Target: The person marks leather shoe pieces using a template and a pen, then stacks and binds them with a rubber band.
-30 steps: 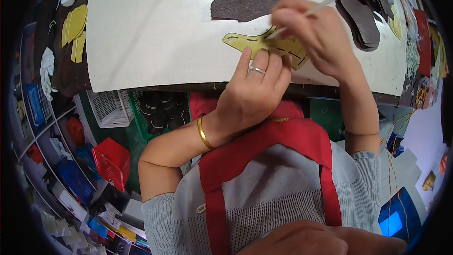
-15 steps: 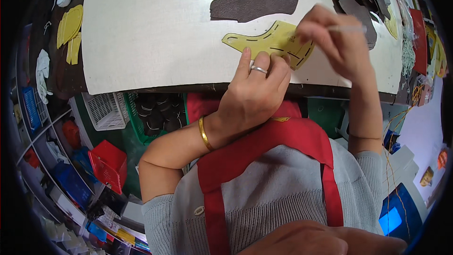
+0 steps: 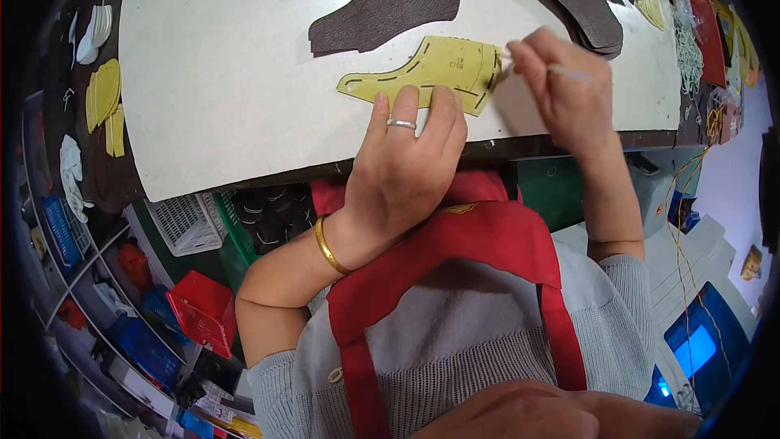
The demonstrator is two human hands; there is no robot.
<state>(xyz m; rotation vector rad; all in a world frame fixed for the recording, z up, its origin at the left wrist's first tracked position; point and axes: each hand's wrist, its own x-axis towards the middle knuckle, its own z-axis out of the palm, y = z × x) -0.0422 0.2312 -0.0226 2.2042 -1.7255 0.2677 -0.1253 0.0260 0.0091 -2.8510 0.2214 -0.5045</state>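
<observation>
A yellow pattern piece (image 3: 443,65) with dark dashed slots lies on the pale work board (image 3: 219,89). My left hand (image 3: 410,142), wearing a ring and a gold bangle, rests its spread fingertips on the near edge of the pattern. Whether anything lies beneath the pattern, I cannot tell. At its right end my right hand (image 3: 565,89) is closed around a slim, whitish pen (image 3: 573,74), its tip close to the edge. Dark brown leather pieces (image 3: 390,8) lie just beyond the pattern.
More brown leather pieces (image 3: 581,12) are stacked at the far right, near a bundle of pale thread (image 3: 689,57). Yellow pieces (image 3: 103,93) and a white glove (image 3: 73,175) sit left of the board. Below stand a white basket (image 3: 191,223) and a red bin (image 3: 201,313).
The board and everything on it appear shifted left in view. My right hand has moved from over the pattern to its right end, uncovering that part. My left fingers still touch the near edge.
</observation>
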